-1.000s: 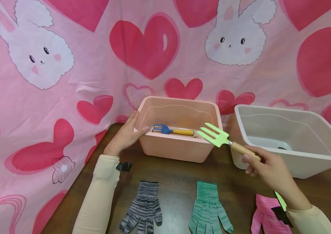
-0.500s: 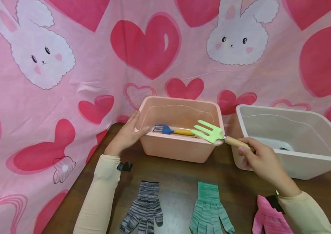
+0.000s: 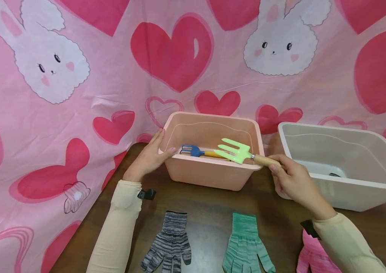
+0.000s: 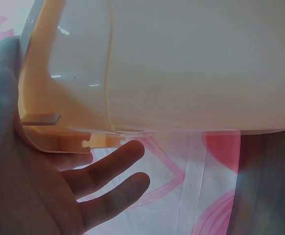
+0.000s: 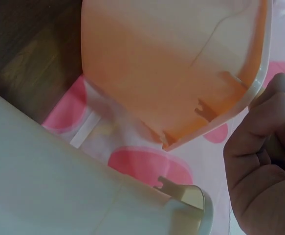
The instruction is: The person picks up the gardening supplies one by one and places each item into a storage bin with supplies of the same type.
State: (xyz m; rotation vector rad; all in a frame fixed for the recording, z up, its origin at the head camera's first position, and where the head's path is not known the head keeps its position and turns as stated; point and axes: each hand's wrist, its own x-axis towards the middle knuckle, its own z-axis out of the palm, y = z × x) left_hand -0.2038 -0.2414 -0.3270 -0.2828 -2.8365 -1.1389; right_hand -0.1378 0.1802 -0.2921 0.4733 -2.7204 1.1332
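My right hand (image 3: 295,180) grips the wooden handle of a light-green garden hand fork (image 3: 235,151). The fork's tines point left, over the front right part of a pink plastic bin (image 3: 206,172). Inside that bin lies a blue hand cultivator (image 3: 194,151) with a yellow handle, partly hidden by the fork. At the bin's front left corner rests my left hand (image 3: 148,157), thumb across the front rim and fingers along the outer side. The left wrist view shows the fingers (image 4: 110,198) mostly straight. In the right wrist view the right fingers (image 5: 259,127) are curled, with the fork hardly visible.
A grey bin (image 3: 349,189) with a small dark item inside stands to the right. On the dark table (image 3: 206,227) in front lie a grey striped glove (image 3: 170,239), a green glove (image 3: 245,242) and a pink glove (image 3: 313,254), partly under the right forearm. A patterned cloth (image 3: 111,76) hangs behind.
My right hand has moved left, carrying the fork from the bin's right front rim further over its inside. The fork now covers part of the cultivator's yellow handle. My left hand stays put.
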